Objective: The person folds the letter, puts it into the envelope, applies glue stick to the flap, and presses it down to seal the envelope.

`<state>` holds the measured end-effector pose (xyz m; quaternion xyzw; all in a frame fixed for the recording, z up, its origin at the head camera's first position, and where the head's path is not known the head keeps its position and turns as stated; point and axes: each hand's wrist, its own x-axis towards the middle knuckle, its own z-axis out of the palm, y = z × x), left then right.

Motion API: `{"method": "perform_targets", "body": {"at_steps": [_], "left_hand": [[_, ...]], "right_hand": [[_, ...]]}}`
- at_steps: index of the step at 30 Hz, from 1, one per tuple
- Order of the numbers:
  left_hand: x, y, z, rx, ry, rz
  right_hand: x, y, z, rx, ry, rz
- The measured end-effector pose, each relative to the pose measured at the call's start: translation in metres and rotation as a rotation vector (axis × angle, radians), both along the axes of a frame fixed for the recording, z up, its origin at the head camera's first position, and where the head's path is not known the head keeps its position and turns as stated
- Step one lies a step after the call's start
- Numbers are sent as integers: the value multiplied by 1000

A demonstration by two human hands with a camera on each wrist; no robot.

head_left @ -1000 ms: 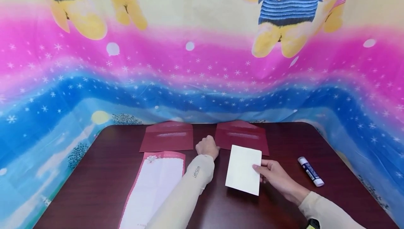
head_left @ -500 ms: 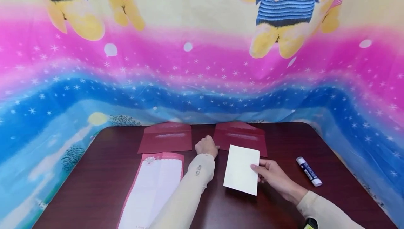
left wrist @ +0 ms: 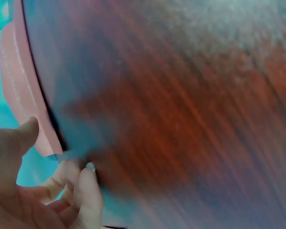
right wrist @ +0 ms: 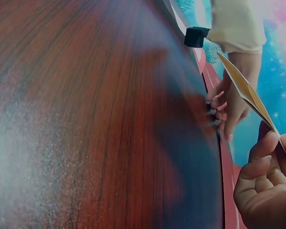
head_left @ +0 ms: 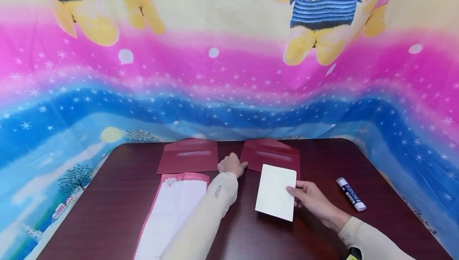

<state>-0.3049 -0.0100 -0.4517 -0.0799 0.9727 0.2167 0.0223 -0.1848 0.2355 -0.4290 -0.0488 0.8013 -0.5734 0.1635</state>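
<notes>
A folded white sheet of paper (head_left: 276, 193) is held over the table by my right hand (head_left: 314, 200), thumb on its face and fingers behind. Seen edge-on in the right wrist view, the folded paper (right wrist: 245, 90) shows its layers slightly parted. My left hand (head_left: 231, 165) reaches far forward between two dark red envelopes. Its thumb points right and overlaps the near left corner of the right envelope (head_left: 272, 160); its other fingers are loosely curled over the tabletop. In the left wrist view, the thumb (left wrist: 30, 132) lies apart from those fingers, at the envelope's edge (left wrist: 33, 90).
The left envelope (head_left: 190, 160) lies at the back, flap raised, with a whitish streak. In front of it lies a pink-bordered letter sheet (head_left: 172, 208), partly behind the left sleeve. A glue stick (head_left: 351, 194) lies on the right. A printed cloth (head_left: 215, 77) hangs around the table.
The right envelope has shifted slightly left and turned a little. My left hand has moved slightly left too. The right hand keeps its grip on the folded paper, almost still.
</notes>
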Motion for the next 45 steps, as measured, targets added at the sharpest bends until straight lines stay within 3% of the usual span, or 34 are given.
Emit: {"method": "perform_targets", "body": {"at_steps": [3, 14, 18, 24, 28, 35, 38, 41, 45], "left_hand": [[-1, -2, 0, -29, 13, 2], [1, -17, 15, 47, -111, -96], [6, -11, 11, 30, -66, -72], [12, 4, 0, -109, 55, -44], [13, 7, -2, -108, 59, -30], [10, 4, 2, 32, -52, 13], [11, 1, 6, 128, -64, 34], [14, -4, 12, 265, -56, 42], [16, -8, 15, 572, -58, 29]], "right_hand": [[-1, -2, 0, -4, 2, 6], [-2, 2, 3, 1, 18, 5], [-2, 2, 3, -2, 18, 2], [-1, 1, 2, 0, 12, 5], [-1, 1, 2, 0, 13, 4], [-2, 2, 0, -4, 12, -4], [-1, 2, 1, -4, 12, -10], [-1, 3, 2, 0, 9, -27], [-1, 3, 3, 3, 14, -33]]}}
